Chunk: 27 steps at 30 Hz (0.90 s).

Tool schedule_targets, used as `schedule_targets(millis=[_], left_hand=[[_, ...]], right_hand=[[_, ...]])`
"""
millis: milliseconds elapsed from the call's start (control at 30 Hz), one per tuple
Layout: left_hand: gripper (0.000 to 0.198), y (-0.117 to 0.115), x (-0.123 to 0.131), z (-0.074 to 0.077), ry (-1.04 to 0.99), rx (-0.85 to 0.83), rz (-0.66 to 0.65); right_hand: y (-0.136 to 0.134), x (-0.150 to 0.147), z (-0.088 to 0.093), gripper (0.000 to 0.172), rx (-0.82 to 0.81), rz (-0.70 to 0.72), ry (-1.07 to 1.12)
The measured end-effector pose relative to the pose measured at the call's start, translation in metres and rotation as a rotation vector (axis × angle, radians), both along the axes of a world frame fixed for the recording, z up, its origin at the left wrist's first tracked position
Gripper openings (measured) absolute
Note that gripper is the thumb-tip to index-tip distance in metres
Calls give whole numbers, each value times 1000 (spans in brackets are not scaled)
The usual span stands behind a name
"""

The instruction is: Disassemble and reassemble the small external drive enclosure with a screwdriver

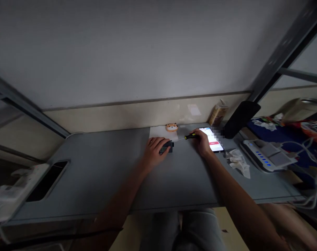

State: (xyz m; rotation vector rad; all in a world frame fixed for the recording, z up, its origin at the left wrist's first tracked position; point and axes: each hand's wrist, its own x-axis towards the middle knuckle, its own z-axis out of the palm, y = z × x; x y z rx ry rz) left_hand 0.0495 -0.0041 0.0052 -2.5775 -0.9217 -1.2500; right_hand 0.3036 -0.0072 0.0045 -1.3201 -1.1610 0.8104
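My left hand [155, 150] is closed around a small dark device [170, 146] on the grey table [100, 167]. In my right hand [202, 141] is a screwdriver [190, 136] with a black and yellow handle, its thin shaft pointing left toward the device. Whether the tip touches the device cannot be made out. White paper [158, 132] lies just behind my left hand, with an orange and white animal-faced object [172, 127] at its back edge. Beside my right hand lies a phone [213, 143] with a lit screen.
Crumpled tissue [238, 162] and a power strip [263, 158] with plugs and white cables are at the right. Behind them stand a black cylinder [240, 118] and a carton [218, 113]. A dark-screened phone [48, 181] lies at the far left.
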Motion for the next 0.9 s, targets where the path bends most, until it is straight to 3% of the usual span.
schedule_targets(millis=[233,433,900], left_hand=[[21,0,0,-2,-7,8,13],[17,1,2,-1,-26,116,-12],[16,2,-1,4,38,140,-49]], right_hand=[[-5,-9,9,19,-5,-49,92],[-2,-9,5,18,22,-78,144],[-1,-7,2,21,25,-95,175]])
